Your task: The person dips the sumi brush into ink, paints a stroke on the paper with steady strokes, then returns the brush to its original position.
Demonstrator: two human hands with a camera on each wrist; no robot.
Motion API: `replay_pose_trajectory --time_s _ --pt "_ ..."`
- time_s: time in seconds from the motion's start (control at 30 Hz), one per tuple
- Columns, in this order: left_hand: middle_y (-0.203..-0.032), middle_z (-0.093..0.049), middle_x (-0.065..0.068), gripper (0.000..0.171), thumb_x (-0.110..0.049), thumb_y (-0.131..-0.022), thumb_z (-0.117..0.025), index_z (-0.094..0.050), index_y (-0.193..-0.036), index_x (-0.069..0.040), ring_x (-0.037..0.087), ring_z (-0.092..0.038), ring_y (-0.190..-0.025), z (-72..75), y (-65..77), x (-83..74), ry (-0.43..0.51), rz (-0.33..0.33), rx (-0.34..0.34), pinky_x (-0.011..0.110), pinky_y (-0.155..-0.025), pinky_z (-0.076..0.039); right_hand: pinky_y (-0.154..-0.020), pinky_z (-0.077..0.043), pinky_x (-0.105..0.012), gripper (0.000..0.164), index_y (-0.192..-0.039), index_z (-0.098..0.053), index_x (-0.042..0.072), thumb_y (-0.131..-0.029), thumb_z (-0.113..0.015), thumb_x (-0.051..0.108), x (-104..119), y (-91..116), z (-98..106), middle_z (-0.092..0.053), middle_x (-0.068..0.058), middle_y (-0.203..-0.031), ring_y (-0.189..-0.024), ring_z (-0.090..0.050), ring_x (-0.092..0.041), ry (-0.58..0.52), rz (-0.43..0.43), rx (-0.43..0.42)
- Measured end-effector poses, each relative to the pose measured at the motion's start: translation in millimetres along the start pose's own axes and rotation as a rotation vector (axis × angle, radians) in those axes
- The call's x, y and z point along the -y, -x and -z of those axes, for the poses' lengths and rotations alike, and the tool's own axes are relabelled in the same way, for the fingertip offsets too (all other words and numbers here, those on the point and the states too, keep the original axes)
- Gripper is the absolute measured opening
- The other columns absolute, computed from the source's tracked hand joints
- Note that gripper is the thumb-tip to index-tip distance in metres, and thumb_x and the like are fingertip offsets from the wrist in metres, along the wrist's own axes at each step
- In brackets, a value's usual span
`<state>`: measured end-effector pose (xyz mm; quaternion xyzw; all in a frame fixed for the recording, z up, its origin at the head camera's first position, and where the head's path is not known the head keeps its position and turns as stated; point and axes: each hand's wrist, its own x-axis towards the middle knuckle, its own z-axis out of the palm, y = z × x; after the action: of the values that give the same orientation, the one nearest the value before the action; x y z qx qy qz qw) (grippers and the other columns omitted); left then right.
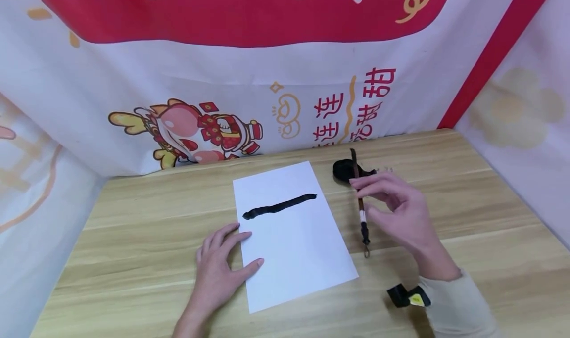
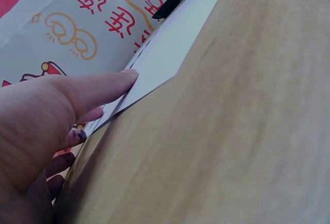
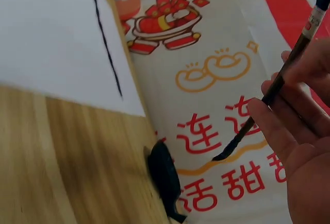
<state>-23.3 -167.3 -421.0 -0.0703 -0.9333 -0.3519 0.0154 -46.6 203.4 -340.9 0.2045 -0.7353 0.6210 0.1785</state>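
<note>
A sheet of white paper point(image 1: 294, 254) lies on the wooden table with one black ink stroke point(image 1: 280, 207) across its upper part. My left hand point(image 1: 218, 268) rests along the paper's left edge, thumb and fingers spread. Dark smudges mark some of its fingertips in the left wrist view. To the right of the sheet, my right hand point(image 1: 403, 212) pinches a writing brush point(image 1: 361, 204) between thumb and fingers. The brush's dark bristle tip point(image 3: 226, 153) points away from me, overlapping the black ink dish point(image 1: 343, 170) in the head view; its hanging loop is toward me.
Behind the table point(image 1: 151, 229) hangs a white and red printed cloth point(image 1: 231, 90) with cartoon figures and red characters. More cloth covers the left and right sides. A black wrist device point(image 1: 400, 295) with a yellow label sits by the right sleeve point(image 1: 458, 303).
</note>
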Motion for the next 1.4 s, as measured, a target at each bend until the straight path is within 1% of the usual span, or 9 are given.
replay_pose_trajectory --time_s 0.1,0.2,0.37,0.57,0.7,0.9,1.1,1.27,1.4 --pt "-0.165 -0.049 0.004 0.061 -0.048 -0.083 -0.092 -0.072 -0.138 -0.028 0.038 -0.038 -0.150 0.7 1.0 0.4 -0.003 0.004 0.001 0.067 -0.120 -0.020 -0.105 -0.055 -0.020 0.028 -0.097 -0.076 -0.009 -0.084 -0.055 -0.025 -5.4 2.7 8.5 -0.075 -0.012 -0.119 -0.119 -0.071 -0.016 0.023 -0.045 0.029" --pt "-0.166 -0.049 0.003 0.061 -0.047 -0.083 -0.092 -0.071 -0.138 -0.029 0.038 -0.038 -0.151 0.7 1.7 0.5 -0.006 0.007 0.001 0.067 -0.120 -0.019 -0.103 -0.056 -0.019 0.023 -0.095 -0.078 -0.004 -0.087 -0.063 -0.021 -9.1 4.8 13.8 -0.076 -0.011 -0.117 -0.116 -0.071 -0.014 0.064 -0.080 0.041" --pt "-0.166 -0.049 0.003 0.062 -0.047 -0.083 -0.092 -0.071 -0.139 -0.029 0.037 -0.037 -0.152 0.8 2.6 0.1 -0.007 0.006 0.002 0.066 -0.120 -0.019 -0.099 -0.058 -0.019 0.024 -0.096 -0.079 -0.001 -0.080 -0.080 -0.019 -17.5 10.6 19.9 -0.077 -0.013 -0.116 -0.114 -0.073 -0.009 0.168 -0.085 0.089" --pt "-0.166 -0.049 0.003 0.062 -0.048 -0.083 -0.092 -0.071 -0.138 -0.029 0.038 -0.038 -0.150 4.3 4.7 0.4 -0.009 0.004 -0.003 0.067 -0.120 -0.020 -0.097 -0.056 -0.016 0.032 -0.097 -0.081 0.003 -0.073 -0.087 -0.017 -29.3 21.4 23.9 -0.078 -0.016 -0.116 -0.112 -0.071 0.000 0.283 -0.102 0.108" --pt "-0.165 -0.049 0.003 0.062 -0.047 -0.083 -0.092 -0.071 -0.138 -0.029 0.037 -0.038 -0.150 4.6 4.4 1.0 -0.012 0.008 -0.007 0.066 -0.121 -0.019 -0.100 -0.052 -0.010 0.034 -0.098 -0.082 0.008 -0.072 -0.092 -0.012 -35.6 27.3 25.6 -0.080 -0.011 -0.115 -0.110 -0.069 0.004 0.380 -0.118 0.138" --pt "-0.165 -0.049 0.004 0.063 -0.048 -0.082 -0.092 -0.071 -0.138 -0.029 0.038 -0.039 -0.150 4.3 6.2 1.5 -0.017 0.011 -0.008 0.067 -0.120 -0.020 -0.102 -0.045 -0.005 0.033 -0.099 -0.082 0.018 -0.074 -0.095 0.000 -42.3 32.4 26.6 -0.079 -0.002 -0.116 -0.110 -0.069 0.000 0.474 -0.191 0.205" --pt "-0.165 -0.050 0.003 0.061 -0.048 -0.083 -0.092 -0.072 -0.138 -0.030 0.037 -0.038 -0.151 3.4 9.3 1.9 -0.020 0.012 -0.004 0.066 -0.120 -0.020 -0.100 -0.047 -0.005 0.030 -0.096 -0.081 0.022 -0.078 -0.094 0.002 -45.7 38.5 25.2 -0.079 -0.001 -0.117 -0.111 -0.072 -0.008 0.503 -0.178 0.227" --pt "-0.163 -0.052 0.004 0.057 -0.041 -0.084 -0.092 -0.073 -0.136 -0.029 0.036 -0.040 -0.149 1.5 12.6 2.2 -0.027 -0.007 -0.023 0.064 -0.117 -0.022 -0.090 -0.057 -0.015 0.023 -0.093 -0.080 0.027 -0.083 -0.094 0.013 -43.2 40.5 25.5 -0.078 -0.002 -0.121 -0.109 -0.068 -0.007 0.535 -0.162 0.218" --pt "-0.164 -0.053 0.003 0.056 -0.040 -0.085 -0.091 -0.072 -0.136 -0.028 0.036 -0.041 -0.148 1.2 12.9 3.1 -0.022 -0.024 -0.040 0.063 -0.116 -0.023 -0.080 -0.062 -0.029 0.020 -0.098 -0.081 0.022 -0.083 -0.094 0.022 -37.6 38.5 26.6 -0.075 -0.002 -0.125 -0.105 -0.067 -0.009 0.615 -0.147 0.184"
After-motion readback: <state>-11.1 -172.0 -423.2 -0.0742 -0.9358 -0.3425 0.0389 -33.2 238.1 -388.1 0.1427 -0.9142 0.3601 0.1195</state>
